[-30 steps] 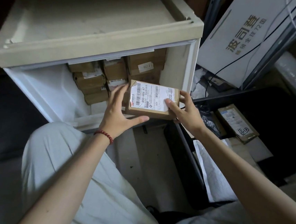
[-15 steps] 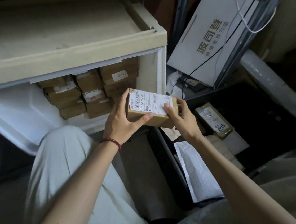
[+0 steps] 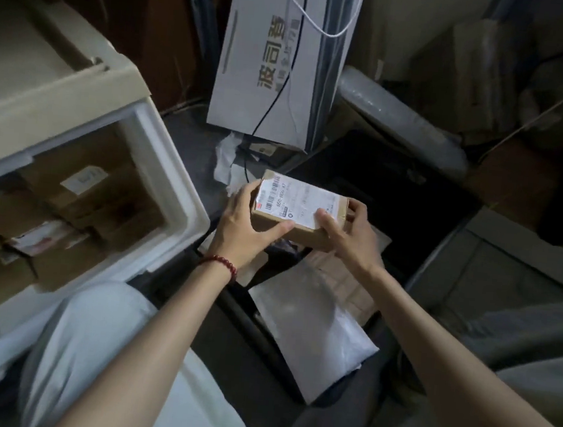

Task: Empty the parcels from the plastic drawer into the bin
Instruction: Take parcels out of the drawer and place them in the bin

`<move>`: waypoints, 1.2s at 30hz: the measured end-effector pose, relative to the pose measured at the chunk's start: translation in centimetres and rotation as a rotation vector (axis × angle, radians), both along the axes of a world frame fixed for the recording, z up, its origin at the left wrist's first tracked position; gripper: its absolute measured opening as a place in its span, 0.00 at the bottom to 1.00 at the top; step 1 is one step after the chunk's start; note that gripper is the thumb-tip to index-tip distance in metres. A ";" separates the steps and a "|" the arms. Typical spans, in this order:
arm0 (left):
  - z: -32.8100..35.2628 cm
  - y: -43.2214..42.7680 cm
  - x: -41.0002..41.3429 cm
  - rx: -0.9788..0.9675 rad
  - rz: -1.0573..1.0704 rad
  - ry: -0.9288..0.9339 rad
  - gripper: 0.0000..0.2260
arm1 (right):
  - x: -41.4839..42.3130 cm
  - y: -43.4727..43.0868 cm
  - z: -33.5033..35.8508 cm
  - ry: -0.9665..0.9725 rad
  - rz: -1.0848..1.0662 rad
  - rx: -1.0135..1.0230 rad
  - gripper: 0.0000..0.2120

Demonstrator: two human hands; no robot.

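The plastic drawer [image 3: 173, 182] at my left has brown boxes left in it, and the black bin [image 3: 249, 320] beside it already holds a white mailer [image 3: 323, 334]. I judge I'm mid-transfer: the parcel [image 3: 303, 203] hangs over the bin, with my left hand [image 3: 241, 226] and right hand [image 3: 347, 233] each clamped on one end, and I need only lower and release. A second ago it was in front of the drawer.
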State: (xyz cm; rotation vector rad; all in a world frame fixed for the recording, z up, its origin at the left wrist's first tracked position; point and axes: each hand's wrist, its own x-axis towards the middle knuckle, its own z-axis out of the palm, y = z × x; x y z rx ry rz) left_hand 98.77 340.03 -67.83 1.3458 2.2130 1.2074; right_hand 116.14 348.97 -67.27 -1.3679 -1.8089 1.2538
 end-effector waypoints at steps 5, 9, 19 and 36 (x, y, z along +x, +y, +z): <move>-1.6 5.1 -0.5 -0.144 -0.053 0.048 0.38 | 0.6 1.6 -2.2 0.006 -0.042 -0.093 0.37; -3.0 8.2 -1.6 -0.284 -0.083 0.053 0.39 | -0.2 2.8 -4.3 0.004 -0.110 -0.155 0.35; -6.4 10.3 -3.1 -0.502 -0.146 0.371 0.29 | -3.1 3.7 -6.8 -0.081 -0.252 -0.186 0.26; -6.5 8.5 -4.2 -0.567 -0.116 0.788 0.34 | -3.4 4.5 -7.6 -0.249 -0.090 -0.155 0.20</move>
